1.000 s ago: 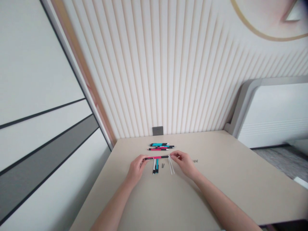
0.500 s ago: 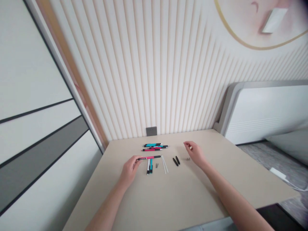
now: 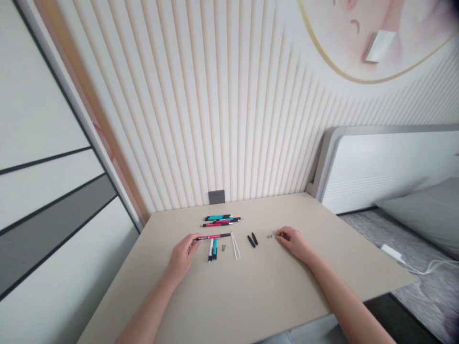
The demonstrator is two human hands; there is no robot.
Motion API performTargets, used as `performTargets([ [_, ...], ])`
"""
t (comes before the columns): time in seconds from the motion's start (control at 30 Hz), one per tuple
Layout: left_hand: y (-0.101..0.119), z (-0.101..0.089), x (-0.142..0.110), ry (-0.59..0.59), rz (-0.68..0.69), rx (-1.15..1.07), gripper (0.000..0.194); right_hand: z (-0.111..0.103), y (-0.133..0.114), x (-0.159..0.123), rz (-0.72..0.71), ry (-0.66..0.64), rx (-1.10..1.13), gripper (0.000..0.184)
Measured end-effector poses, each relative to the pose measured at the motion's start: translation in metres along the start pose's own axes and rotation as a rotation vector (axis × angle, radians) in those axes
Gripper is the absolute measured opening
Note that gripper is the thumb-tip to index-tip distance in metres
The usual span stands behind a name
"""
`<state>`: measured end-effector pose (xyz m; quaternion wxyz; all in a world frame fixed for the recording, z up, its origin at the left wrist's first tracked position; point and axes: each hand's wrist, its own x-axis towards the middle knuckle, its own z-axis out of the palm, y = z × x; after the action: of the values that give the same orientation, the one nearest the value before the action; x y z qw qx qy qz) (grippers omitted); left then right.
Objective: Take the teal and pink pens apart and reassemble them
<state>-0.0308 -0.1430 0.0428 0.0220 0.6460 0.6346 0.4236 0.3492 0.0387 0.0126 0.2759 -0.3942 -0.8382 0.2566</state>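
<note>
Head camera has us looking down at a beige counter (image 3: 251, 291), with a fair spread of pen parts on it. Our left hand (image 3: 183, 254) is closed around a pink-and-black pen (image 3: 212, 236), gripping it near one end and holding it roughly level, with the far tip reaching toward the middle of the spread. Our right hand (image 3: 294, 242) sits low on the counter with its fingers curled in, and we can't tell from this view whether it's pinching anything tiny. At about 9 o'clock from that hand lie some small grey metal bits (image 3: 269, 236), and farther along the same line are two short black barrel pieces (image 3: 252, 241). Around 3 o'clock from the left hand, a white pen (image 3: 210, 250) and a teal pen (image 3: 215, 249) lie side by side, followed by tiny grey parts (image 3: 223, 247) and two thin white rods (image 3: 235, 246). A tight group of pens (image 3: 216, 217) sits at about 2 o'clock. Handling tip from us: a barrel this slim feels steadier when it's held closer to its middle and kept level, so nothing loose slides out. Those little metal bits are best approached slowly from above with the fingertips, since they look easy to flick away.
</note>
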Motion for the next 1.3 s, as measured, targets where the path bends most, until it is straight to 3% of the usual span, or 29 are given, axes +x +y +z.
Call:
performTargets([
  [0.53, 0.002, -0.001, -0.002, -0.011, -0.052, -0.022, 0.026, 0.006, 0.009, 0.004, 0.042, -0.011, 0.107, 0.035],
  [0.67, 0.005, -0.001, -0.003, -0.009, -0.055, -0.03, 0.025, 0.002, 0.006, 0.002, 0.011, 0.105, 0.045, 0.033],
  [0.73, 0.006, 0.0, -0.004, -0.014, -0.057, -0.033, 0.025, 0.004, -0.009, 0.001, -0.066, 0.2, -0.007, 0.03],
  [0.8, 0.007, 0.002, -0.004, -0.029, -0.059, -0.041, 0.025, 0.011, -0.035, 0.003, -0.181, 0.214, -0.027, 0.03],
  [0.93, 0.007, 0.004, -0.005, -0.074, -0.045, -0.062, 0.026, 0.035, -0.098, 0.017, -0.449, -0.008, -0.101, 0.032],
  [1.03, 0.006, 0.004, -0.006, -0.084, -0.03, -0.047, 0.026, 0.054, -0.132, 0.035, -0.542, -0.079, -0.152, 0.032],
  [1.13, 0.004, 0.003, -0.009, -0.084, -0.033, -0.012, 0.026, 0.07, -0.145, 0.046, -0.527, -0.119, -0.183, 0.031],
  [1.3, 0.003, 0.002, -0.01, -0.148, -0.011, 0.034, 0.024, 0.083, -0.136, 0.039, -0.447, -0.096, -0.16, 0.031],
])
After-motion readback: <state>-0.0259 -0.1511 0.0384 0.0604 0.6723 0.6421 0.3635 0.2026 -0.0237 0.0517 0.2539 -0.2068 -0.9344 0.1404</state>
